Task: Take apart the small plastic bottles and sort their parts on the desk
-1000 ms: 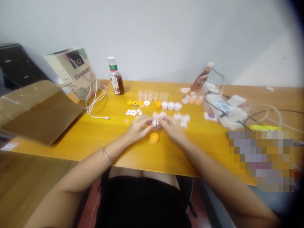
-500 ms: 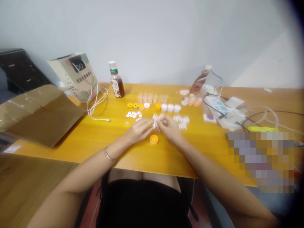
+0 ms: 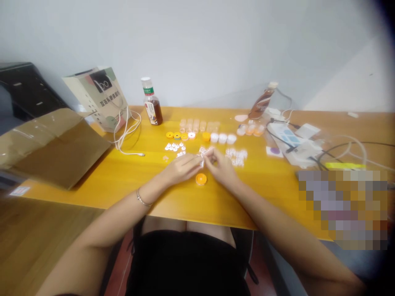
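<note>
Both forearms are reaching forward over the near edge of the yellow wooden bench, converging at its middle. The left hand is lying palm-down and low, wrist carrying a thin silver bangle, fingers stretched toward the right and closing at the tips. The right hand is facing it, knuckles up, fingers curling inward, thumb and forefinger nipped together. Between the two sets of fingertips a small white plastic piece is being pinched, held just above the bench surface; it is too blurred to tell its exact shape. Both hands are pressing on that piece from opposite sides, fingertips almost touching. A round orange plastic cap is lying flat on the bench just below the hands, between the wrists, touching neither. Beyond the fingertips, scattered small white parts are sitting to the left and a second white cluster to the right. Further back a row of yellow and white round caps is lining up, with clear little vials behind it. A brown-liquid bottle with a white cap is standing upright at the back left, beside a printed paper bag. A white power strip with cables is lying at the right.
</note>
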### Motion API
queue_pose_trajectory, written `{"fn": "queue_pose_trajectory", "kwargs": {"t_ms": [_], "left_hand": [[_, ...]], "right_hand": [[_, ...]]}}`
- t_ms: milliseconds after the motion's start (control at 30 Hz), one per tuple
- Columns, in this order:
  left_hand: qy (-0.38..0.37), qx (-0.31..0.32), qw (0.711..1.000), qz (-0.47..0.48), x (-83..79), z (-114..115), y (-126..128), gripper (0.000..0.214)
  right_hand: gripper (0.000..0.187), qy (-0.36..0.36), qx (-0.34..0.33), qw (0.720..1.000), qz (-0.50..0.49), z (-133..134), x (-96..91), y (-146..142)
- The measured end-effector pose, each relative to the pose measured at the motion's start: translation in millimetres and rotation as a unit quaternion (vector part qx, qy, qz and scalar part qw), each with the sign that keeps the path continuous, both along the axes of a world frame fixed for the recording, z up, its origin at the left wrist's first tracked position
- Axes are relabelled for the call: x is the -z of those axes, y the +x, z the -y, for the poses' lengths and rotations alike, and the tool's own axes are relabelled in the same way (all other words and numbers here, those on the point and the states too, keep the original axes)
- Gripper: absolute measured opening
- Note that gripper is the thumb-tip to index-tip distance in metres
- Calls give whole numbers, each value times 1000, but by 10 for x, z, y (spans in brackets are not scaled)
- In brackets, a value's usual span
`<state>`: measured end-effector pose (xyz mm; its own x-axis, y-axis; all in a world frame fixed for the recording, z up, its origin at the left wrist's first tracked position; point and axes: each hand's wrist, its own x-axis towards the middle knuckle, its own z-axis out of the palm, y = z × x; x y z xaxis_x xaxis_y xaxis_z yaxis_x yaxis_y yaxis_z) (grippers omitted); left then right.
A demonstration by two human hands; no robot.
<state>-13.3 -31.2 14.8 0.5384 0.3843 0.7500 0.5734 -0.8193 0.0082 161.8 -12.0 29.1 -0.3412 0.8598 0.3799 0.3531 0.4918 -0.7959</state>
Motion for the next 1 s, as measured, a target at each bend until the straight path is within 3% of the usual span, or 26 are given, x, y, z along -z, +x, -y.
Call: {"fn": "queue_pose_trajectory", "kwargs": {"t_ms": [100,267,467,600,733,1000], "left_hand": [[-21,10,1000,5,-13,35,24,22],[-70,4,996,49,-42,49,28,23],[-130,-25,981,140,-39,1,-41,25],[-172,-25,975,140,-11,1,-32,25],[-174,-26,976,131,-20,5,-18,23],[-165,-31,977,130,-36,2,-40,23]], "right_hand": [[7,60,54,997,14,-45,-9,42],[12,47,117,992,-3,-266,39,135],[14,80,111,989,58,-462,248,76],[16,103,118,982,102,-496,319,26],[16,117,124,978,116,-519,331,35],[17,51,136,987,63,-575,253,230]]}}
